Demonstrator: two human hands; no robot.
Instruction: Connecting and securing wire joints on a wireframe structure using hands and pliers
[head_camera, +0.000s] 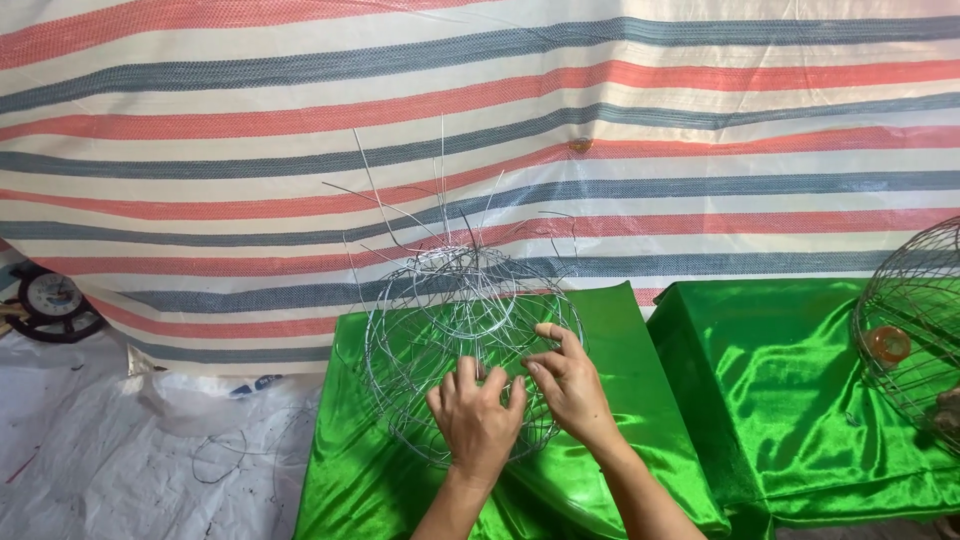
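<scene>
A round cage-like frame of thin silver wire (450, 310) sits on a stand draped in shiny green cloth (360, 470), with loose wire ends sticking up from its top. My left hand (478, 420) presses against the near side of the frame, fingers curled onto its wires. My right hand (572, 385) is beside it on the right, with thumb and fingers pinching a wire of the same frame. Both hands touch the frame at its lower front.
A second green-draped stand (780, 390) is on the right, bearing another wire cage (915, 320) with an orange piece inside. A red, blue and cream striped tarp (480, 130) hangs behind. A loose wire loop (225, 455) lies on white sheeting at left, near a round dial (50, 297).
</scene>
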